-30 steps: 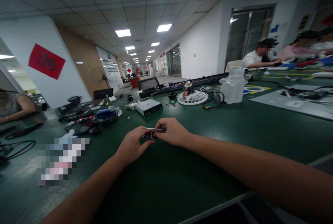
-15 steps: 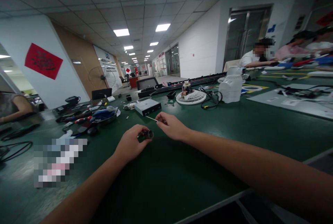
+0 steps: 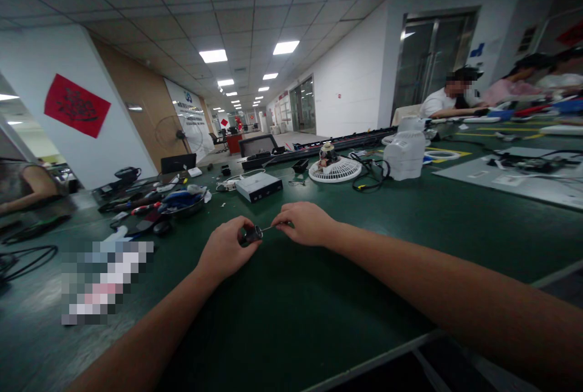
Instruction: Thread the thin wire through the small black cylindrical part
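Note:
My left hand (image 3: 228,247) is closed around a short dark cylinder (image 3: 254,235), its round open end facing right. Between the fingertips of my right hand (image 3: 307,224) is a thin metal rod (image 3: 268,227), which points left. The rod's tip meets the mouth of the cylinder; whether it is inside or just in front, I cannot tell. Both hands are above the dark green table (image 3: 300,313). Just beyond them lies a silver and black disc drive (image 3: 259,187).
Farther back are a white fan grille with a motor (image 3: 334,168), a white plastic housing (image 3: 404,155) and a small black tray (image 3: 300,165). Tools and a bowl of parts (image 3: 184,202) are at left. A grey panel (image 3: 514,176) lies at right. People sit at both sides.
The rod has swung from beside the disc drive to the cylinder's mouth, as my right hand came slightly down. My left hand has turned the cylinder a little and shifted slightly left.

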### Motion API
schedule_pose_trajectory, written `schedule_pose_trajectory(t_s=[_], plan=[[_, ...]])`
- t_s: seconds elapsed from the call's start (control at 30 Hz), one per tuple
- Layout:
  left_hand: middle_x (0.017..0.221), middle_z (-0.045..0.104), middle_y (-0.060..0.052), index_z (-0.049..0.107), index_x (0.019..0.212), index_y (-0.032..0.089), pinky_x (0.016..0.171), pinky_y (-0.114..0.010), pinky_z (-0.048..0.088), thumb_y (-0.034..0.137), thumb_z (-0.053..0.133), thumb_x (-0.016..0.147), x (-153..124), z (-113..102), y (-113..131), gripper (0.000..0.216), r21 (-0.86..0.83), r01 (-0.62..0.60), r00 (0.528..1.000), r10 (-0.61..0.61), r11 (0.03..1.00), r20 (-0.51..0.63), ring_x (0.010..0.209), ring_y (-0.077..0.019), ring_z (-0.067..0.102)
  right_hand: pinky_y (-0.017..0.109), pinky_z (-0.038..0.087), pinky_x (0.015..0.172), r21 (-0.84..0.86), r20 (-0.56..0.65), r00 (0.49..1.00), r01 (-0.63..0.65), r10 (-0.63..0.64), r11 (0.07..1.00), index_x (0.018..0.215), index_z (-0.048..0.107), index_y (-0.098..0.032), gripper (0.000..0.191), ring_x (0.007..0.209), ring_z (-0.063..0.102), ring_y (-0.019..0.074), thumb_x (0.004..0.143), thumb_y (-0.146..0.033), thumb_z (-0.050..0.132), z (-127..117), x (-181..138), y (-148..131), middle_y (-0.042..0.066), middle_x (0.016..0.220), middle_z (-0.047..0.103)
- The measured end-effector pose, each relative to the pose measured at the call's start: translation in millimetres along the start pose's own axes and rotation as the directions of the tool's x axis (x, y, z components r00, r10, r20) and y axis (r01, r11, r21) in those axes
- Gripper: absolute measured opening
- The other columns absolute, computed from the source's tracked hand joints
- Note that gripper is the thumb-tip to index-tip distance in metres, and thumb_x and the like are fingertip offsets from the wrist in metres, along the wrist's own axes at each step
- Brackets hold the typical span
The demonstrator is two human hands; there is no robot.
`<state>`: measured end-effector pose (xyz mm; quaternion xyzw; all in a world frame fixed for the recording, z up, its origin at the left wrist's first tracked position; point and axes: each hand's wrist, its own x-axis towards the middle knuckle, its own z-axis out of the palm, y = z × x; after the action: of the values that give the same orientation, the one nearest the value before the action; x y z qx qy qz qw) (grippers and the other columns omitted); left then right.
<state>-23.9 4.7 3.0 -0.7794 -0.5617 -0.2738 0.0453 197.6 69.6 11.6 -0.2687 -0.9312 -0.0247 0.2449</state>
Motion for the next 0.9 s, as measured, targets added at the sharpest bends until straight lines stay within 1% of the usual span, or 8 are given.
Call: schedule_pose_trajectory(t_s=[0.13,0.3,0.47,0.57,0.63,0.73,0.8,0.9], plan=[[0.084,0.068,-0.002,0.061,0.090,0.022,0.062,-0.030,0.046,0.033,0.068,0.074,-1.0,-0.1,1.1,0.020,0.010,-0.026,1.000,0.026,1.000,0.008,0.073,-0.0192,0.062,0.030,0.042,0.068,0.025,0.015,0.999,0.037,-0.038,0.999,0.102,0.075,-0.023,0.024,0.079,0.060,0.0182,0.085,-0.022,0.057,-1.1,-0.5,0.3,0.005,0.090,0.069],[0.084,0.067,-0.002,0.060,0.092,0.022,0.063,-0.030,0.047,0.032,0.066,0.076,-1.2,0.5,0.1,0.020,0.009,-0.064,0.998,0.064,0.998,0.008,0.073,-0.0186,0.062,0.029,0.041,0.067,0.010,-0.001,0.999,-0.040,0.040,0.999,0.099,0.076,-0.025,0.023,0.077,0.059,0.0180,0.084,-0.024,0.059,-1.4,-1.0,0.6,0.004,0.089,0.069],[0.088,0.067,-0.002,0.060,0.093,0.022,0.067,-0.030,0.048,0.029,0.067,0.076,-0.8,2.5,-0.8,0.020,-0.001,-0.101,0.994,0.101,0.995,0.033,0.077,-0.0191,0.062,0.029,0.042,0.066,0.023,0.043,0.999,0.004,-0.005,1.000,0.096,0.077,-0.025,0.023,0.077,0.060,0.0183,0.082,-0.024,0.058,-2.4,-0.8,-3.6,0.003,0.087,0.071],[0.089,0.067,-0.003,0.061,0.093,0.022,0.068,-0.030,0.048,0.028,0.067,0.076,-0.7,1.7,1.1,0.018,0.000,-0.122,0.992,0.122,0.993,0.039,0.078,-0.0192,0.062,0.029,0.042,0.064,0.012,0.017,0.998,-0.056,0.055,0.998,0.095,0.077,-0.025,0.023,0.077,0.061,0.0192,0.083,-0.024,0.057,-1.6,-0.4,-4.2,0.004,0.089,0.072],[0.089,0.067,-0.003,0.062,0.092,0.022,0.068,-0.030,0.048,0.028,0.067,0.076,-0.8,0.6,2.6,0.018,-0.003,-0.128,0.991,0.128,0.992,0.040,0.078,-0.0192,0.062,0.030,0.042,0.064,0.007,0.039,0.997,-0.069,0.069,0.998,0.094,0.077,-0.025,0.023,0.077,0.062,0.0199,0.081,-0.024,0.058,-0.6,-0.1,-3.3,0.004,0.088,0.072],[0.088,0.066,-0.003,0.062,0.093,0.021,0.067,-0.029,0.048,0.028,0.065,0.077,-1.4,-0.5,4.1,0.017,-0.009,-0.136,0.990,0.136,0.991,0.043,0.077,-0.0188,0.062,0.029,0.044,0.067,0.081,0.088,0.995,-0.053,0.046,0.995,0.094,0.077,-0.024,0.023,0.079,0.063,0.0192,0.080,-0.022,0.059,0.8,0.2,-0.7,0.003,0.089,0.073],[0.088,0.066,-0.003,0.062,0.093,0.021,0.067,-0.030,0.048,0.029,0.065,0.078,-1.7,-0.4,4.4,0.018,-0.002,-0.139,0.989,0.139,0.990,0.043,0.076,-0.0186,0.061,0.029,0.044,0.068,0.107,0.071,0.994,-0.094,0.086,0.990,0.094,0.077,-0.024,0.023,0.079,0.064,0.0191,0.081,-0.023,0.058,1.1,0.3,0.8,0.004,0.090,0.074],[0.088,0.067,-0.002,0.062,0.094,0.022,0.066,-0.030,0.047,0.030,0.065,0.077,-1.5,0.8,4.2,0.019,0.021,-0.139,0.990,0.138,0.990,0.039,0.075,-0.0189,0.061,0.028,0.043,0.062,0.083,0.085,0.988,-0.139,0.132,0.987,0.092,0.077,-0.025,0.022,0.073,0.063,0.0183,0.080,-0.024,0.058,0.6,0.3,0.5,0.003,0.085,0.074]])
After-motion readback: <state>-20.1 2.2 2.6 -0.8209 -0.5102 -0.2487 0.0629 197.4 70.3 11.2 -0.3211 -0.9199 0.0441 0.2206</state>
